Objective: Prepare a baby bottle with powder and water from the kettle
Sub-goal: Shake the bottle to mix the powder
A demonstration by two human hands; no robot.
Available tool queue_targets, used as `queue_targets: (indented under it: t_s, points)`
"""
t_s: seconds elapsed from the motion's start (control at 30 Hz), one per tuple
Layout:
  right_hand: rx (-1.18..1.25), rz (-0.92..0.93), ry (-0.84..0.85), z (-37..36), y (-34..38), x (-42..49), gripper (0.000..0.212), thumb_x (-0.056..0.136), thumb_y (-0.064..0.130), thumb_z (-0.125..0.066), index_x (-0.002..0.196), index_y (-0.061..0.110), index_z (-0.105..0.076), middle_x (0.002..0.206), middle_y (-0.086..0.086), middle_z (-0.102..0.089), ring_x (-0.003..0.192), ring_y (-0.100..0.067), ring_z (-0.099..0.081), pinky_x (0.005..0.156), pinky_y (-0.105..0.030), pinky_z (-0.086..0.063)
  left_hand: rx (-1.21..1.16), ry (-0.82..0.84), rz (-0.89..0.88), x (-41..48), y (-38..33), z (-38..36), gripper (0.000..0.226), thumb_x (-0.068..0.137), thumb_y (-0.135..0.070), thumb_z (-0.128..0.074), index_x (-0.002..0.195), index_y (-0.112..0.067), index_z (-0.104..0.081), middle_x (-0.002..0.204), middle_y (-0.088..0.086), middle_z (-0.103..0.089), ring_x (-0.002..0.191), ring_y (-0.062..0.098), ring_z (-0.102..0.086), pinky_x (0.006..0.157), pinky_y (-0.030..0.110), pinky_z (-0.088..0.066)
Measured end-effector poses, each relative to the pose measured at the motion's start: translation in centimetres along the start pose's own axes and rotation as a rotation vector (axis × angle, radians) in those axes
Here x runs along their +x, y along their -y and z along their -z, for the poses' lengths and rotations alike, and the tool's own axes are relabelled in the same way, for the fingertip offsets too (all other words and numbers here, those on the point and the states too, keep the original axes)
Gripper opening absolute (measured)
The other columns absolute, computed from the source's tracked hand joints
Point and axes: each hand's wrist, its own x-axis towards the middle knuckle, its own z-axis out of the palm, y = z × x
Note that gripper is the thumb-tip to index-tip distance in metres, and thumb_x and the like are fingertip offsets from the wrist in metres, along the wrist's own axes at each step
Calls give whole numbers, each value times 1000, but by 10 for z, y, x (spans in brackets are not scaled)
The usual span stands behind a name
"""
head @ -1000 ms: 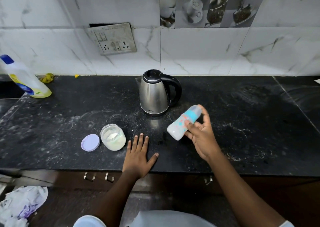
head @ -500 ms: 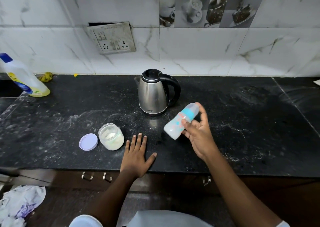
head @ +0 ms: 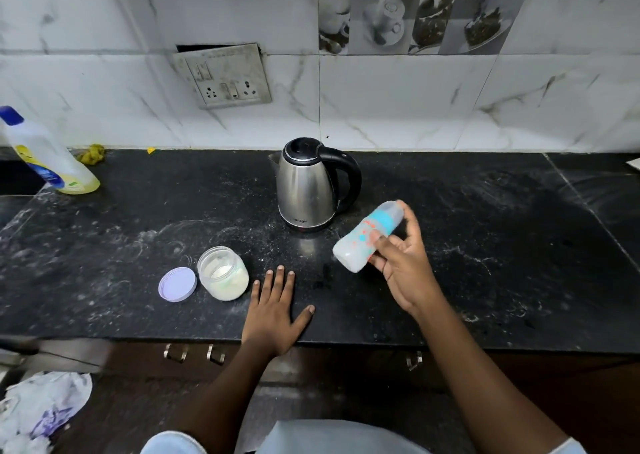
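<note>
Your right hand [head: 403, 270] grips the baby bottle [head: 367, 237], thumb across the front of the body and fingers curled behind it; the bottle is held above the tabletop [head: 485, 245], tilted, with its base toward the lower left and its blue cap end toward the upper right; the body is whitish with blue and orange print. Your left hand [head: 273, 311] lies flat on the tabletop near the front edge, palm down, fingers straight and the thumb spread to the right; it holds nothing. The powder jar [head: 223, 278] stands upright and uncapped just left of that hand, not touching it, with pale powder inside; its lilac lid [head: 177, 284] lies flat on the tabletop just beside the jar on the left. The steel kettle [head: 306, 185] stands upright behind both hands, lid down, black handle to the right and spout to the left; the bottle's cap end is near the handle but apart from it. A detergent bottle [head: 45, 155] with a blue cap stands at the far left by the wall; a socket plate [head: 223, 74] sits on the tiled wall above.
</note>
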Motion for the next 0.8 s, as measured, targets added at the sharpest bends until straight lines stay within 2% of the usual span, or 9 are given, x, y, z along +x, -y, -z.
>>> queue_targets:
  t_s: [0.13, 0.23, 0.27, 0.37, 0.5, 0.6, 0.63, 0.73, 0.8]
  points:
    - [-190, -80, 234, 0, -2, -5, 86, 85, -1, -80, 153, 37, -43, 123, -23, -74, 118, -38, -70, 95, -49, -60, 1, 4, -4, -2, 2, -2, 96, 97, -79, -20, 170, -18, -12, 178, 6, -1, 166, 26, 3, 133, 51, 2]
    - [-29, -3, -18, 1, -1, -3, 80, 91, -2, -71, 155, 35, -40, 125, -16, -75, 117, -29, -71, 89, -47, -62, 5, 7, 0, 2, 0, 0, 96, 97, -80, -18, 171, -19, -9, 179, 5, 0, 166, 26, 4, 133, 50, 4]
    - [-42, -8, -20, 1, 0, -3, 80, 92, -3, -69, 155, 35, -39, 127, -17, -73, 117, -28, -71, 90, -48, -62, -3, 8, -1, 2, -2, 1, 96, 97, -79, -19, 171, -19, -10, 179, 5, -1, 166, 26, 4, 133, 50, 3]
    - [-227, -96, 225, 1, -2, -7, 86, 88, -6, -73, 156, 34, -39, 126, -23, -73, 117, -33, -72, 93, -47, -61, -7, 13, 4, -2, -3, -1, 95, 97, -79, -20, 171, -19, -10, 179, 5, -1, 166, 27, 2, 133, 50, 4]
    - [-46, 7, -42, -3, -5, -6, 78, 95, -6, -65, 157, 34, -37, 124, -12, -76, 114, -23, -73, 91, -43, -62, 6, 15, 5, -1, 0, 1, 96, 97, -80, -20, 171, -19, -9, 179, 6, -1, 166, 27, 3, 133, 50, 4]
    - [-184, -72, 170, -4, -6, -7, 83, 93, -9, -68, 156, 36, -38, 123, -18, -75, 114, -29, -73, 92, -44, -62, 8, 25, 2, -2, -1, 0, 96, 97, -80, -18, 171, -19, -8, 179, 5, 0, 166, 26, 5, 133, 50, 5]
    - [-189, -76, 181, -4, -7, -7, 84, 92, -8, -70, 156, 36, -39, 123, -18, -75, 116, -31, -73, 91, -44, -62, 13, 28, 3, -3, 0, -1, 96, 97, -80, -17, 171, -20, -7, 179, 5, 1, 166, 26, 5, 133, 49, 5]
    - [-17, -9, -21, -3, -8, -3, 79, 95, -4, -66, 156, 36, -37, 123, -10, -77, 118, -26, -71, 88, -42, -63, 15, 23, 6, -2, 1, 0, 96, 97, -80, -17, 171, -20, -8, 179, 5, 0, 166, 26, 5, 133, 50, 5]
    - [-80, -43, 70, -4, -7, -1, 84, 90, 3, -72, 158, 37, -35, 126, -14, -74, 118, -26, -71, 89, -42, -62, 13, 26, 5, 0, 0, 0, 96, 97, -80, -18, 171, -20, -7, 179, 5, 0, 166, 26, 5, 133, 50, 4]
